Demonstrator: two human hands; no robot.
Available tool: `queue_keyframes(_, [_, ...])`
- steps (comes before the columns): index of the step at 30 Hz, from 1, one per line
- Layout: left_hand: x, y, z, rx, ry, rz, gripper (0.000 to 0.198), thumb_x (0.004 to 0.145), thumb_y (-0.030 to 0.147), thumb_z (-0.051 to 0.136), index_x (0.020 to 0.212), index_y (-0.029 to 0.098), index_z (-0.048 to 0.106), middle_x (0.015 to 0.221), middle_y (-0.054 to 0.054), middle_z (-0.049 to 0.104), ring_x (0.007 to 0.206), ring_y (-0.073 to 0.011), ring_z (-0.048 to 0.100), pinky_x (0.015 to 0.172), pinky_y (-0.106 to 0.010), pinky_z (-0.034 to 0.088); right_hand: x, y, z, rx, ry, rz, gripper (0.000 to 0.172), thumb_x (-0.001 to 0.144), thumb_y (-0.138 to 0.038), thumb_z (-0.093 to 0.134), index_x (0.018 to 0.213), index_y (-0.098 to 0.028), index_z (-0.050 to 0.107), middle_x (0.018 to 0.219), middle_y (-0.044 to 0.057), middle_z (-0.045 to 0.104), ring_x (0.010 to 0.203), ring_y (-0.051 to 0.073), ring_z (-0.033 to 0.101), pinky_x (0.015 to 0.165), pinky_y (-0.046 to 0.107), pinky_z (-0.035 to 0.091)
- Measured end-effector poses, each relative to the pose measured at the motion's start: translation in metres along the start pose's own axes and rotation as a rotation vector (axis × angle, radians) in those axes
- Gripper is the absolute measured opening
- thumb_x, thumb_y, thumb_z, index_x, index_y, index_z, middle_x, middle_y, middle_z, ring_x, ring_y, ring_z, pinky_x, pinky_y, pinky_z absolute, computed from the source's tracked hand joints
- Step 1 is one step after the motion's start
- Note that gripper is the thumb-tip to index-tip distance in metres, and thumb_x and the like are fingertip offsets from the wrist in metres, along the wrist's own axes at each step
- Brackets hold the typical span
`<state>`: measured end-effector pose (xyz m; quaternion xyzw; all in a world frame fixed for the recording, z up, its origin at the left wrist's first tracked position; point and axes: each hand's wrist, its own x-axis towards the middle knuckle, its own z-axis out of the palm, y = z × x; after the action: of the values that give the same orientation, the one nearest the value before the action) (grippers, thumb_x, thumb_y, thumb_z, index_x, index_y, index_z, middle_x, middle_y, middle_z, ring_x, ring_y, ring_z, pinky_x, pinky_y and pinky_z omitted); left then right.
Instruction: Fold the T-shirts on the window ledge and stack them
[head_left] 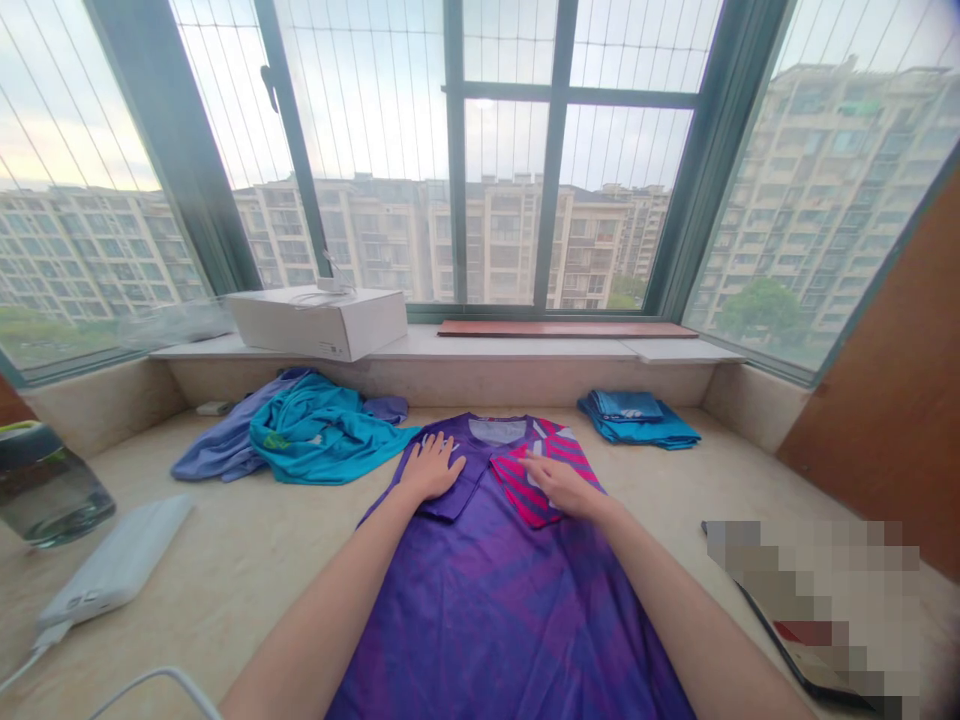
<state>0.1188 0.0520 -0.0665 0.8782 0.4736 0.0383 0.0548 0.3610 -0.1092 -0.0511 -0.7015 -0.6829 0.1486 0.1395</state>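
Observation:
A purple T-shirt (pixel 495 610) with a pale neckline lies spread before me, its body reaching down past the bottom of the view. Both sleeves are folded inward over the chest. My left hand (pixel 433 470) rests flat on the purple sleeve (pixel 454 497), fingers spread. On the other side, my right hand (pixel 559 486) lies on the pink-striped sleeve (pixel 517 490). Its index finger is stretched out toward the collar, while the remaining fingers are partly hidden. Neither hand visibly pinches the cloth.
Crumpled teal cloth (pixel 330 435) and lavender cloth (pixel 217 440) lie at back left. Folded blue clothing (pixel 637 418) sits at back right. A bottle (pixel 56 490) and white power bank (pixel 116 565) are left; a dark-edged, blurred-out object (pixel 802 610) is right. A white box (pixel 319 320) stands on the sill.

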Motion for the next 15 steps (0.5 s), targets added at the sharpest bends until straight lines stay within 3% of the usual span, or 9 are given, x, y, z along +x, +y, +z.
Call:
queue_keyframes(4, [-0.003,-0.006,-0.004,0.002,0.002,-0.019,0.075,0.096,0.059,0.031,0.156,0.013,0.035,0.165,-0.018,0.024,0.153,-0.0353,0.021,0.122,-0.055,0.017,0.012,0.013,-0.003,-0.06,0.072,0.101,0.064,0.105,-0.047,0.018,0.16,-0.015,0.028,0.167,0.009,0.025,0.155,0.023,0.019,0.124,0.04,0.016])
queue_keyframes(7, [0.002,-0.006,-0.008,-0.002,0.009,-0.026,0.074,0.098,0.058,0.027,0.156,0.013,0.035,0.165,-0.019,0.026,0.153,-0.0343,0.023,0.121,-0.055,0.018,0.018,0.019,-0.001,-0.113,0.041,0.168,0.067,0.103,-0.052,0.032,0.16,-0.017,0.028,0.168,0.012,0.02,0.155,0.029,0.015,0.124,0.051,0.013])
queue_keyframes(10, [0.011,-0.007,-0.011,-0.006,0.048,-0.021,0.07,0.1,0.051,0.021,0.156,0.012,0.033,0.166,-0.018,0.024,0.154,-0.0321,0.019,0.123,-0.053,0.015,0.022,0.017,-0.001,-0.157,0.026,0.207,0.068,0.103,-0.054,0.029,0.159,-0.017,0.028,0.167,0.015,0.02,0.155,0.031,0.013,0.122,0.056,0.008])
queue_keyframes(15, [0.022,-0.01,-0.004,-0.016,0.052,-0.051,0.072,0.095,0.057,0.036,0.153,0.013,0.04,0.162,-0.022,0.031,0.152,-0.0398,0.024,0.12,-0.059,0.019,0.025,0.014,0.005,-0.187,-0.025,0.211,0.075,0.099,-0.07,0.02,0.161,-0.028,0.021,0.17,0.009,0.012,0.156,0.03,0.01,0.123,0.053,0.007])
